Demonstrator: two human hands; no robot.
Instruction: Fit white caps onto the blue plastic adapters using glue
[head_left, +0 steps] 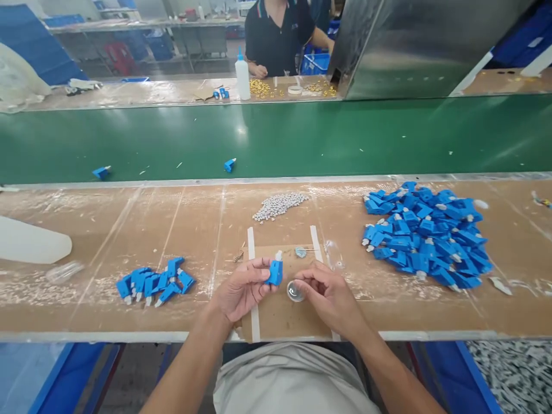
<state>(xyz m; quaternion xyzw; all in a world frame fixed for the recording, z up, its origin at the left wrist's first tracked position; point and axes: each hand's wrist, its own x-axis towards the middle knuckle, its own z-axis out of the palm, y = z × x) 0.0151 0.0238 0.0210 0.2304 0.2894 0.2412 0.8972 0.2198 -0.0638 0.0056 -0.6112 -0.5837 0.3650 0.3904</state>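
My left hand (pixel 246 287) pinches a blue plastic part (pixel 276 272) with a white tip pointing up, between thumb and fingers. My right hand (pixel 330 293) is closed, its thumb and fingertips at the edge of a small clear round cup (pixel 295 291); whether they grip the cup or something tiny is hidden. Both hands are over a brown board (pixel 284 325) edged by white tape strips. Just beyond them lies a small pale blue lump (pixel 301 252) with a thin stick. A pile of small grey pellets (pixel 279 206) is farther back.
A large heap of blue parts (pixel 425 236) sits at the right, a smaller group (pixel 155 282) at the left. Behind runs a green conveyor belt (pixel 276 135) carrying two blue parts. Across it, a person (pixel 280 37) works near a white squeeze bottle (pixel 242 75).
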